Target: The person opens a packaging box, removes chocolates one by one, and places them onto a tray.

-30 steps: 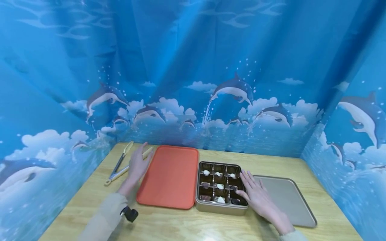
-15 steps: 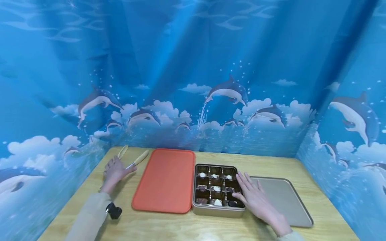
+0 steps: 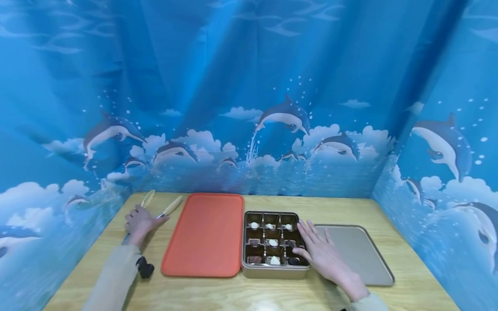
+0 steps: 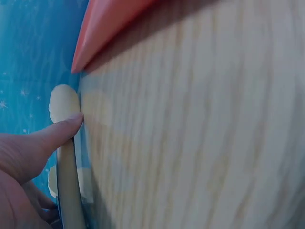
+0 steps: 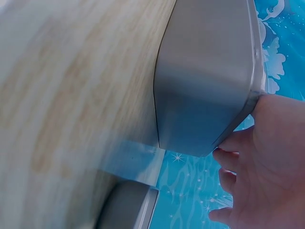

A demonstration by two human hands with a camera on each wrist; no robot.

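Observation:
My left hand (image 3: 140,223) lies over the middle of a pair of tongs (image 3: 172,205) at the table's left. Their pale tips stick out past it, spread apart. In the left wrist view the thumb (image 4: 64,129) presses one arm of the tongs (image 4: 71,183), with the other fingers bent on the far side. My right hand (image 3: 320,255) rests with fairly straight, spread fingers on the right rim of a metal tin (image 3: 275,272). Chocolates, some white and some dark, sit in the tin's divided compartments. The right wrist view shows fingertips along the tin's edge (image 5: 205,81).
A red tray (image 3: 206,237) lies between the tongs and the tin. To the right, partly behind the right hand, is a flat metal lid (image 3: 355,250). A blue dolphin-print curtain (image 3: 218,86) surrounds the wooden table (image 3: 218,296) at the back and sides.
My left hand has moved left from beside the red tray onto the tongs and settled there. The right hand stays on the tin's rim. The head view has turned slightly right.

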